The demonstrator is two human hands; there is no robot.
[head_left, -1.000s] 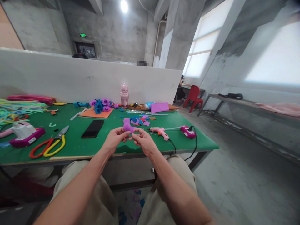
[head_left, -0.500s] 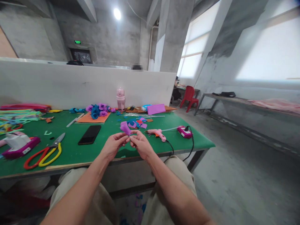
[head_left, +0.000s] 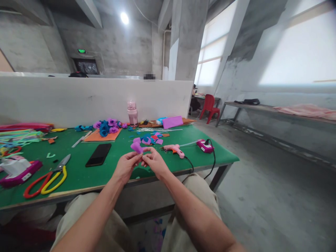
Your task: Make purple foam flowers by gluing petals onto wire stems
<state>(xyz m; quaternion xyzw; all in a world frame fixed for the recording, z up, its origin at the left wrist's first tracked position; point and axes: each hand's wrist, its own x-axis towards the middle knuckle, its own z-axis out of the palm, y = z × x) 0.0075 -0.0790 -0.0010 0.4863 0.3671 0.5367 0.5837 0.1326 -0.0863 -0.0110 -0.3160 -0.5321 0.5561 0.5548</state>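
Note:
My left hand (head_left: 126,165) and my right hand (head_left: 154,161) meet above the near edge of the green table (head_left: 78,173), fingertips pinching a small purple foam piece (head_left: 137,147) rolled into a cone between them. Just beyond lie loose purple, blue and orange foam cut-outs (head_left: 150,139). A pink glue gun (head_left: 173,149) rests on the table right of my right hand, its black cord running to a magenta power block (head_left: 205,145). A black phone (head_left: 98,154) lies left of my left hand.
Red and yellow scissors (head_left: 48,176) and a magenta box (head_left: 16,173) lie at the left. Finished purple and blue foam flowers (head_left: 107,126), a pink bottle (head_left: 132,113) and a purple foam sheet (head_left: 172,121) sit by the white partition (head_left: 78,99). A red chair (head_left: 210,107) stands beyond.
My view has tilted and swung right, so the table sits lower in frame. The hands have turned the purple foam piece between the fingertips, still pinched by both.

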